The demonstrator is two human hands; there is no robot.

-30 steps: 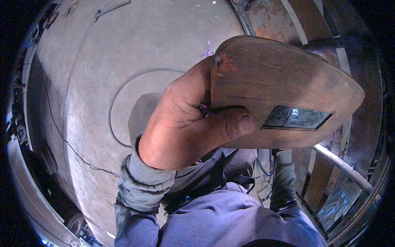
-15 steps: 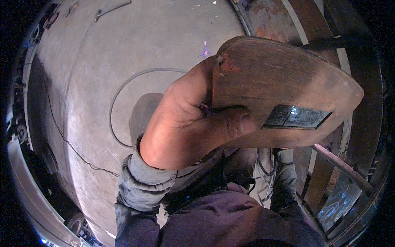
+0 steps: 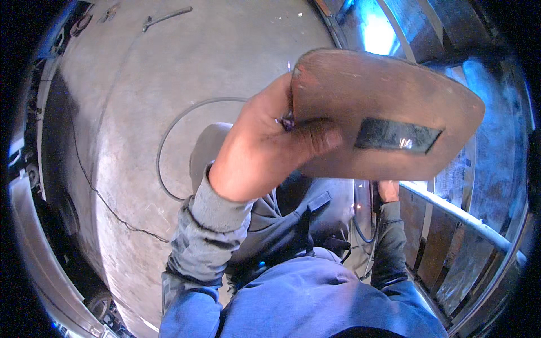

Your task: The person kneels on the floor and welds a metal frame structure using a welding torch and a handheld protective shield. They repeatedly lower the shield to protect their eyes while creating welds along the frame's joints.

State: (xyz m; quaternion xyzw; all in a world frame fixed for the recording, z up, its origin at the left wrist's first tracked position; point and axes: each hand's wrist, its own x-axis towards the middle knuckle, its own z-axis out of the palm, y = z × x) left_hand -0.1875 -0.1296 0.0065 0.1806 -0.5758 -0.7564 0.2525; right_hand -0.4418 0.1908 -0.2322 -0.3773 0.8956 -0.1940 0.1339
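Concrete floor [image 3: 129, 79]: grey and scuffed, is spreading across the left of a workshop, with metalwork crowding the right.
Shirt [image 3: 332, 298]: nearest of all, is catching blue light across the person's front.
Left grip [image 3: 253, 149]: is clasping the shield's left edge, thumb pressing on the near face, fingers hiding behind.
Brown shield [image 3: 389, 84]: is hanging tilted above the lap, supported by the left grip; its dark window [image 3: 394, 135] is reflecting small white specks.
Right grip [image 3: 389, 190]: is showing only partly below the shield; I cannot tell how closed it is or what it is holding.
Hose [image 3: 159, 155]: is looping over the floor beside the knee.
Pale pipe [image 3: 456, 211]: is slanting away to the right.
Blue-white glare [image 3: 378, 36]: is flooding the metal past the shield's top edge.
Risk from the glare: if the shield were dipping or swinging aside, bare eyes could be taking that light directly.
Risk at the shield: only one hand seems to be bearing it, so a tiring wrist or sliding thumb could be letting it twist.
Risk at the hose: a shifting foot could be catching the loop.
Change since half a second ago: metal is blazing blue instead of looking dull brown; the shirt is turning from dark purple to blue; the shield's lower edge is sitting higher, uncovering more of the right grip.
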